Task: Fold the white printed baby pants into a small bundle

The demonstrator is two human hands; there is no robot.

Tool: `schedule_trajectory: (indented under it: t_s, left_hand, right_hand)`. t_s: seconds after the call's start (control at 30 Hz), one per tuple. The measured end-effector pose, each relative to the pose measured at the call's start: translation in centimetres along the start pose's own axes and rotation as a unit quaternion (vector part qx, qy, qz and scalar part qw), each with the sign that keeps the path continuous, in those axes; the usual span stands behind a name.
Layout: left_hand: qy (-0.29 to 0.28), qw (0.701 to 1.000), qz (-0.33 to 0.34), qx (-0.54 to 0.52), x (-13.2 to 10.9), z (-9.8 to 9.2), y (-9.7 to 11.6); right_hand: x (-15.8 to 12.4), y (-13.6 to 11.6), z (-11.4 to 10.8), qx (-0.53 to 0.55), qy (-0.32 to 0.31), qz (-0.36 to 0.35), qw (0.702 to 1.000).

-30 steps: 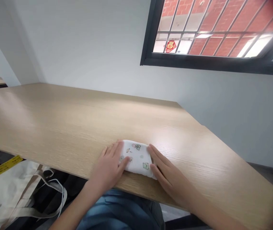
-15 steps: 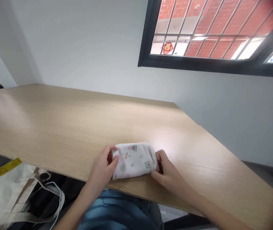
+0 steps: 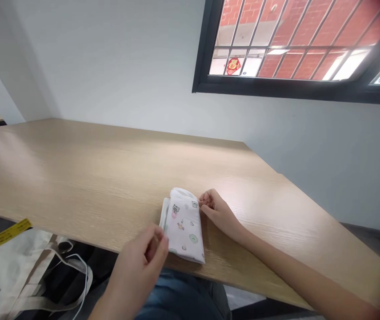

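A folded white cloth [image 3: 185,231], printed with small green, pink and brown animal figures, lies on the table near its front edge. Its layers show along the left side, and a rounded fold sticks up at the far end. Beside the cloth's near left edge is my left hand [image 3: 139,260], blurred, with curled fingers and the thumb tip close to the fabric; whether it grips is unclear. At the far right edge, my right hand [image 3: 218,211] has its fingers curled together, pinching the cloth's side.
The wooden table [image 3: 93,178] stretches left and back to a white wall [image 3: 126,66]. A barred window [image 3: 293,49] is at upper right. Below the table's left front edge are a cream cloth bag [image 3: 13,271] with straps and a yellow measuring strip [image 3: 3,238].
The cloth has turned from lying crosswise to pointing away from me. My right hand has moved to its far right edge, and my left hand has come nearer to me.
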State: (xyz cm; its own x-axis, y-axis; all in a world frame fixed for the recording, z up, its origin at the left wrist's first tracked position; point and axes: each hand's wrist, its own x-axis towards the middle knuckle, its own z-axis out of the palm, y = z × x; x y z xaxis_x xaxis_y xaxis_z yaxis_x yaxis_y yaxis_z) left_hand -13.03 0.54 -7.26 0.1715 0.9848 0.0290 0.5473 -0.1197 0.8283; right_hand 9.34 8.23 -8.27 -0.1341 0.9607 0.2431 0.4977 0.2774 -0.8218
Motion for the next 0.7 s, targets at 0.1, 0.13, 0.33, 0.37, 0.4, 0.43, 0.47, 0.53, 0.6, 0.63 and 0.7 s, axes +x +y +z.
schedule_trajectory:
  t_s: [0.1,0.13,0.33,0.37,0.4,0.43,0.47,0.53,0.6,0.63,0.7]
  left_hand:
    - [0.049,0.999,0.005,0.024,1.6,-0.7,-0.5]
    - [0.046,0.998,0.009,0.037,2.2,-0.8,-0.6]
    - [-0.014,0.986,0.016,0.163,3.7,0.4,0.1]
    - [-0.017,0.981,0.014,0.194,3.8,0.7,0.4]
    - [-0.018,0.975,0.014,0.221,3.9,1.0,0.8]
    - [-0.020,0.970,0.016,0.242,4.0,1.2,1.1]
    - [-0.022,0.966,0.020,0.255,4.0,1.5,1.5]
    - [-0.032,0.964,0.028,0.263,4.1,2.0,2.2]
    - [-0.047,0.961,0.062,0.266,3.6,2.9,2.9]
    - [-0.058,0.953,0.112,0.276,3.2,3.6,3.1]
    - [-0.082,0.917,0.254,0.296,1.8,5.6,3.4]
  right_hand:
    - [-3.0,-1.6,0.7,-0.060,0.006,-0.010,0.998]
    - [-4.0,-2.2,1.0,-0.089,0.005,-0.035,0.995]
    - [-7.1,-4.5,3.3,-0.313,-0.046,-0.221,0.922]
    - [-7.1,-4.6,3.6,-0.343,-0.050,-0.232,0.909]
    - [-7.0,-4.5,3.9,-0.369,-0.047,-0.240,0.897]
    - [-7.0,-4.4,4.1,-0.391,-0.037,-0.247,0.886]
    - [-7.0,-4.2,4.3,-0.410,-0.024,-0.255,0.876]
    - [-7.4,-3.7,4.1,-0.438,0.007,-0.272,0.857]
    - [-8.4,-2.8,3.2,-0.459,0.037,-0.286,0.840]
    - [-9.3,-2.2,2.5,-0.467,0.050,-0.292,0.833]
    - [-11.5,-0.6,0.5,-0.480,0.073,-0.290,0.825]
